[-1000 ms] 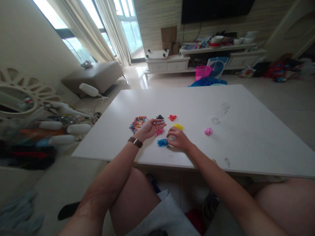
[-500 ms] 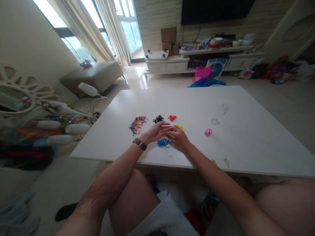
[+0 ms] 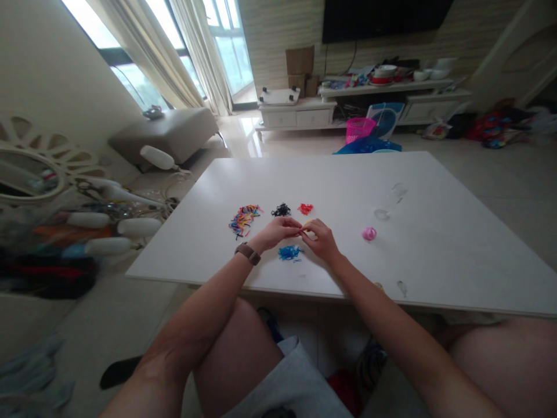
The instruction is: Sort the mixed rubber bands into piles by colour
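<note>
Left hand [image 3: 279,232], right hand [image 3: 321,239]: fingers bent, tips meeting; cannot tell whether gripping anything. Yellow pieces [image 3: 307,222] mostly hidden behind right fingers. Blue pile [image 3: 289,252] just nearside of fingertips, long axis sideways.

Any item between the left hand [image 3: 278,232] and right hand [image 3: 322,240] is too small to tell. The right hand hides all but a sliver of the yellow pile [image 3: 308,222]; the right forearm [image 3: 369,296] partly covers a blurred object [image 3: 380,285] near the edge of the surface [image 3: 456,244]. The upper border crops the dark screen [image 3: 387,20], the left border the mirror [image 3: 28,174].
</note>
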`<state>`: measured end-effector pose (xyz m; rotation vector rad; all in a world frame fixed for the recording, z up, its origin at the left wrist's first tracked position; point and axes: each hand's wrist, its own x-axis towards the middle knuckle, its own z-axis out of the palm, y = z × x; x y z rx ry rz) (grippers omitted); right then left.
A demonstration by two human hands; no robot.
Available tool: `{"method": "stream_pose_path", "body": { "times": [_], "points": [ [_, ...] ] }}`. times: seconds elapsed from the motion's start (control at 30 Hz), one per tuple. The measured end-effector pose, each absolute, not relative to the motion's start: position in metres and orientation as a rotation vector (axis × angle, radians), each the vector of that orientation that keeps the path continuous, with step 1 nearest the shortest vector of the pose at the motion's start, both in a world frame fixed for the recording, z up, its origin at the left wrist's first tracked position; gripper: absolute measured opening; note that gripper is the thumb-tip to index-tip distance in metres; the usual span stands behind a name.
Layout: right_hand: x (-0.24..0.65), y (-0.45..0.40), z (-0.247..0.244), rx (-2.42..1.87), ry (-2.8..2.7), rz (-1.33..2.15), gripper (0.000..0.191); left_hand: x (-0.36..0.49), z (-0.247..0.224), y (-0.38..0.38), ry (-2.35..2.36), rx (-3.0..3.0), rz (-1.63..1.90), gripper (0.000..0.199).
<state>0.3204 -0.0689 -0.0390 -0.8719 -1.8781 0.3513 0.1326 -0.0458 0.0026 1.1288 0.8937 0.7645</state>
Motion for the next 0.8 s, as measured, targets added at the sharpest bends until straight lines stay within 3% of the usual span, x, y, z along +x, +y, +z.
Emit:
{"method": "stream_pose_path", "body": {
  "times": [0.53, 0.8],
  "points": [
    [0.325, -0.069, -0.042, -0.869, -1.929, 0.335, 0.011, 0.130, 0.001, -0.041, 0.945, 1.134, 0.723, 0.034],
    [0.343, -0.037, -0.038, -1.130, -1.766, 0.202, 0.010, 0.078, 0.016, -0.012, 1.281, 1.290, 1.037, 0.013]
  ]
}}
